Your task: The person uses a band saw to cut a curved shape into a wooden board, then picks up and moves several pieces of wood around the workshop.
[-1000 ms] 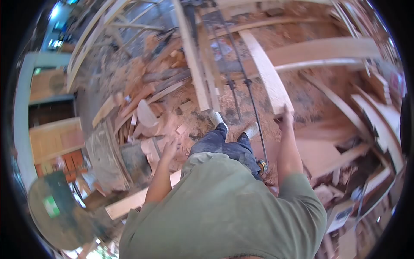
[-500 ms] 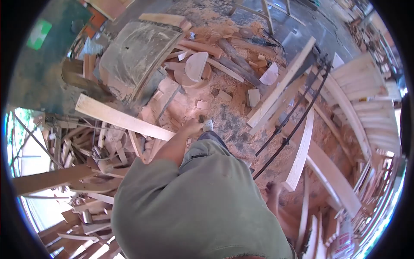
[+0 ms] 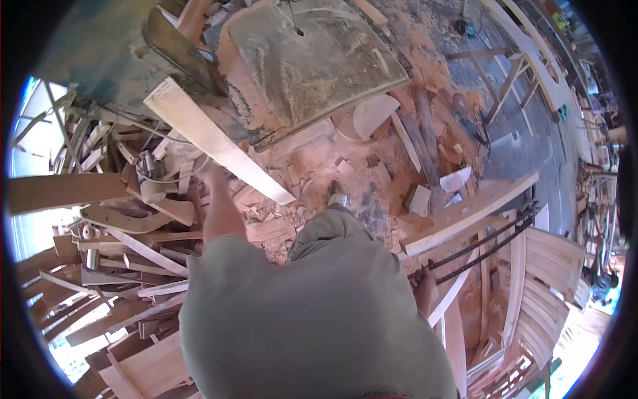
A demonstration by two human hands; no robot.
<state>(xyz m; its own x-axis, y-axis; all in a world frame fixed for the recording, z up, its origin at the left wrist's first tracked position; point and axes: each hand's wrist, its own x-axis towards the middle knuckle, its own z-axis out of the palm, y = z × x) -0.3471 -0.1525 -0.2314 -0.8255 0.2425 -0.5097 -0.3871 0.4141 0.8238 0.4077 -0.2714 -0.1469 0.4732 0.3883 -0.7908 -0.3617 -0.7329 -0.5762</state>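
Note:
My left hand (image 3: pixel 214 174) is stretched forward beside the lower edge of a long pale board (image 3: pixel 219 143), its fingers blurred and partly hidden. The board slants across the left of the view, narrowing towards my foot. My right hand (image 3: pixel 426 284) is low on the right, at the near end of two long dark bars (image 3: pixel 475 239); its fingers overlap the bars, and I cannot tell whether they grip. Just above the bars lies a thick pale beam (image 3: pixel 472 213). Under the right hand's side runs a curved pale board (image 3: pixel 454 292).
A dusty flat machine top (image 3: pixel 319 60) stands ahead. Offcuts and sawdust cover the floor around my shoe (image 3: pixel 339 199). Piled wood (image 3: pixel 133 246) fills the left. Slatted wooden panels (image 3: pixel 545 292) lean at the right, and a wooden frame (image 3: pixel 505 86) stands farther off.
The view has turned and shifted. My left hand has moved from near my shoe out left to the board's edge. My right hand now overlaps the bars' near end.

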